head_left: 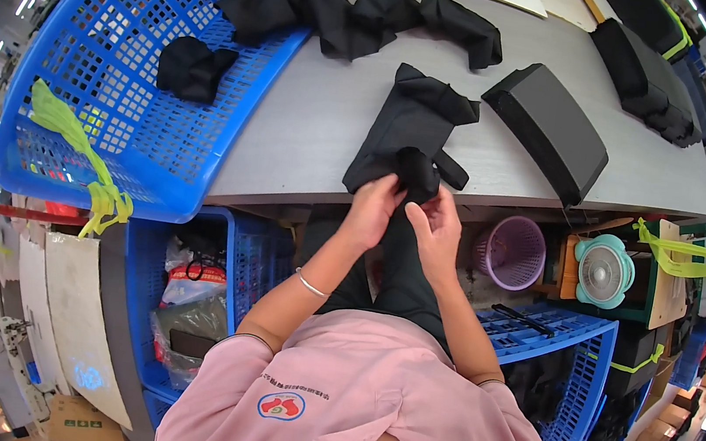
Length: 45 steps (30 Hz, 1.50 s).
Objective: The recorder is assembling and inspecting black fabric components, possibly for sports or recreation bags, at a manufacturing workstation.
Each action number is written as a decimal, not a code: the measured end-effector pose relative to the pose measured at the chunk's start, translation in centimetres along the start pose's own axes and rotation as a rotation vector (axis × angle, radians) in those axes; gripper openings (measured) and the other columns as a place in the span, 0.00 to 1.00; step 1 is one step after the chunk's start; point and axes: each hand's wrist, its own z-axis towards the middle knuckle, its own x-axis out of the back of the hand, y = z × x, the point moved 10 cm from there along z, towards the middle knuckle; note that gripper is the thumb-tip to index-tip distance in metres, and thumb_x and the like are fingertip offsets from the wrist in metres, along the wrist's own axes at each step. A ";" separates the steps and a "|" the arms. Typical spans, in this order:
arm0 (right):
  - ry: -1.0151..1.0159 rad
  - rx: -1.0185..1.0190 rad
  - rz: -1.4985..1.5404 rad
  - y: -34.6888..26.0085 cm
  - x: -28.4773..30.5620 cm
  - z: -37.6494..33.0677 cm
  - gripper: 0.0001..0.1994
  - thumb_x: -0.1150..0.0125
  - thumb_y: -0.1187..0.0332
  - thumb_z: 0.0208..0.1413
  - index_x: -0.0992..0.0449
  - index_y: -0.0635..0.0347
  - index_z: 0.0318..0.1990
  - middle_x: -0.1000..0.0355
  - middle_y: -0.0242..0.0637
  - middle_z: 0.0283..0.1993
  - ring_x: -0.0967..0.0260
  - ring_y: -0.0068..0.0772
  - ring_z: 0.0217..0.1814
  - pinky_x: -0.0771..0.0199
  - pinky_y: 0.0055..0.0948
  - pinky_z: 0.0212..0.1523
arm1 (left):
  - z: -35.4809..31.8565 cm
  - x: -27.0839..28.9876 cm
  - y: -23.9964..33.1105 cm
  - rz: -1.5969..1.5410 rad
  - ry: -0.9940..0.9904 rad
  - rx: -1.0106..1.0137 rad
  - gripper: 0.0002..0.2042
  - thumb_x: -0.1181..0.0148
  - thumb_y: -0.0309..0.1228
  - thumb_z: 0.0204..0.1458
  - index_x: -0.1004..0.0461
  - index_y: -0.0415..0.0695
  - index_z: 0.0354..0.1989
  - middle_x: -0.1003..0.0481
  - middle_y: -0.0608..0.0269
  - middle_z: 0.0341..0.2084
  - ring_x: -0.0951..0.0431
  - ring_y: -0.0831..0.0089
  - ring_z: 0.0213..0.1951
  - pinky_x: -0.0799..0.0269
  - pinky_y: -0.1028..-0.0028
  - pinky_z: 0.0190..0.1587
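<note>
At the table's near edge, both my hands are closed on a black fabric piece [402, 125], a sewn part with a folded-over top and a loose flap. My left hand [373, 211] pinches its lower edge. Just beside it, my right hand [435, 227] grips the dark flap, thumb pointing up toward the cloth. The fingertips are partly hidden behind the fabric. Right of the piece lies a black padded block [549, 130] with a smooth grey-black top. Farther back, several crumpled black fabric pieces [334, 15] lie in a row, running from the basket onto the table.
A large blue plastic basket [117, 165] tilts at the left, with a black cloth piece [191, 68] inside. Stacked black pads [643, 80] lie at the far right. Below the table are a purple bin [511, 253], a teal fan [604, 271] and blue crates [583, 372].
</note>
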 end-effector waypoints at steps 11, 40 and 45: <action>-0.262 -0.401 0.516 2.7 1.7 2.0 0.18 0.33 0.75 0.54 0.25 0.59 0.54 0.24 0.32 0.47 0.27 0.23 0.47 0.28 0.25 0.51 | -7.2 -5.6 12.4 1.225 0.125 -0.707 0.18 0.27 0.24 0.45 0.24 0.40 0.45 0.26 0.65 0.39 0.28 0.79 0.33 0.29 0.79 0.36; 0.424 0.310 -0.692 -6.4 4.9 2.3 0.08 0.44 0.83 0.43 0.36 0.62 0.27 0.38 0.42 0.25 0.39 0.42 0.22 0.36 0.37 0.25 | -3.2 -5.7 9.7 1.316 0.066 -0.736 0.09 0.42 0.13 0.45 0.26 0.40 0.34 0.26 0.58 0.34 0.23 0.61 0.34 0.28 0.68 0.34; 0.498 0.258 -0.380 -4.3 7.9 2.8 0.10 0.41 0.81 0.50 0.31 0.62 0.40 0.34 0.41 0.28 0.35 0.33 0.26 0.32 0.30 0.30 | -0.9 -1.2 9.0 0.773 0.232 -0.474 0.08 0.46 0.15 0.57 0.30 0.38 0.43 0.29 0.66 0.37 0.26 0.81 0.26 0.28 0.79 0.25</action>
